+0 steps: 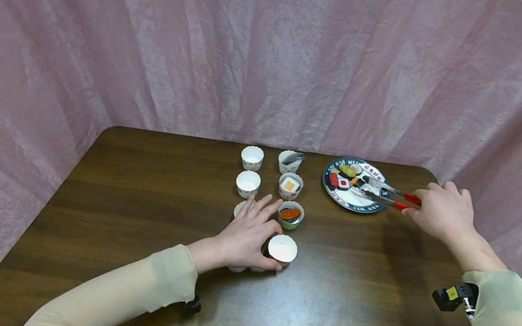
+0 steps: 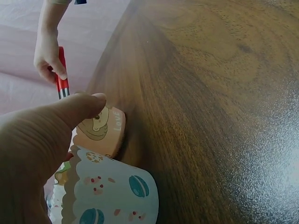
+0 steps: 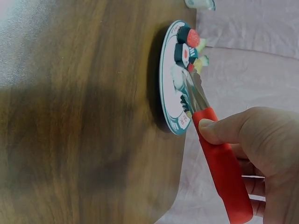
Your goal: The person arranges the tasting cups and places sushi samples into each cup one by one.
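Observation:
My left hand (image 1: 248, 236) has its thumb and index finger around the sides of a paper baking cup (image 1: 282, 251) with a scalloped rim. In the left wrist view, that cup is peach with "LOVE" printed on it (image 2: 117, 130), and a white cup with macaron prints (image 2: 126, 191) stands nearer the camera. My right hand (image 1: 443, 211) grips metal tongs with red handles (image 3: 222, 172). The tongs' tips reach over the round plate (image 1: 355, 206) of toy sushi (image 1: 343, 183). Whether the tips pinch a piece, I cannot tell.
Behind the held cup, a cup with orange roe sushi (image 1: 290, 214), one with a yellow-topped piece (image 1: 290, 185) and one with a dark piece (image 1: 291, 161) form a column. Left of them stand white cups (image 1: 248, 183), some partly under my left hand. Pink curtain (image 1: 281, 50) hangs behind the table.

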A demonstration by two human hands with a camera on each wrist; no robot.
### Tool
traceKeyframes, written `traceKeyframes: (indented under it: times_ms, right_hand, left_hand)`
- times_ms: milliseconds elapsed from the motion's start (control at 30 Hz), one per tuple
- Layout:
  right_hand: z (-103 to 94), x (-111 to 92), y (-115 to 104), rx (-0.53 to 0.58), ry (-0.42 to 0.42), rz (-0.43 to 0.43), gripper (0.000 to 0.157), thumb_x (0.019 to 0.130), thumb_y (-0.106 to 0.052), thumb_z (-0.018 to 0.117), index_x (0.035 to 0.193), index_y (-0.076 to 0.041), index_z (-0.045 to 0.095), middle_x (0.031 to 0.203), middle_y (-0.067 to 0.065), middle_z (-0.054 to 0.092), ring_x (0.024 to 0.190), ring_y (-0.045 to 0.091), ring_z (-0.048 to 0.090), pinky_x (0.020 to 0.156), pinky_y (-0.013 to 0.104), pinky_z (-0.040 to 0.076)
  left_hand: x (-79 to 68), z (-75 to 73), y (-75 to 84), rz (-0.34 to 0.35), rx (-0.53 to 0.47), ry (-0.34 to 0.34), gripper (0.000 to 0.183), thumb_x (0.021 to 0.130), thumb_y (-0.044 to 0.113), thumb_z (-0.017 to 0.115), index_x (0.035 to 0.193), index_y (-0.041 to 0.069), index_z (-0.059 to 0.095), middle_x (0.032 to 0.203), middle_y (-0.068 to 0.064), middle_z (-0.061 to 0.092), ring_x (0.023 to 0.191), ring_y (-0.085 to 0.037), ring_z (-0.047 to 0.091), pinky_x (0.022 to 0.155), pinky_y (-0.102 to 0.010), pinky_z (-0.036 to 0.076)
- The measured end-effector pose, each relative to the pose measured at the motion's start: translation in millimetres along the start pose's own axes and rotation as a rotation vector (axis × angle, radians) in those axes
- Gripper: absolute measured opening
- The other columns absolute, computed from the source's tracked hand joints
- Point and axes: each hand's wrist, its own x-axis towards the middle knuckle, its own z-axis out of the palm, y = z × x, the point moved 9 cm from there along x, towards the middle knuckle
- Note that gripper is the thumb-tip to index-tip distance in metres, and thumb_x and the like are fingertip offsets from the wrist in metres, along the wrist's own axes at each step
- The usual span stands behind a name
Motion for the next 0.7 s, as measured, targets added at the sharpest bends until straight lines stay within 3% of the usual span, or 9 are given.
traceKeyframes:
  times_ms: [333,700]
  right_hand:
    - [6.9,2.3,3.3,0.009,-0.050,0.017,0.035,0.085,-0.034,0.080,0.102,-0.003,0.075,0.095,0.014,0.067,0.088,0.035,0.049,0.075,0.054,0.037]
    - [10.5,-0.5,3.7,0.033,-0.026,-0.002,0.032,0.086,-0.031,0.078,0.102,-0.004,0.076,0.097,0.013,0.067,0.088,0.034,0.049,0.074,0.053,0.035]
  left_hand:
    - [0.7,1.8,0.4,0.006,0.028,0.028,0.065,0.072,0.074,0.079,0.115,0.028,0.065,0.168,-0.011,0.021,0.156,-0.033,0.009,0.121,-0.061,0.006]
    - [0.9,2.6,-0.2,0.004,0.015,0.027,0.063,0.073,0.072,0.079,0.116,0.028,0.065,0.168,-0.011,0.021,0.156,-0.033,0.009,0.121,-0.061,0.005]
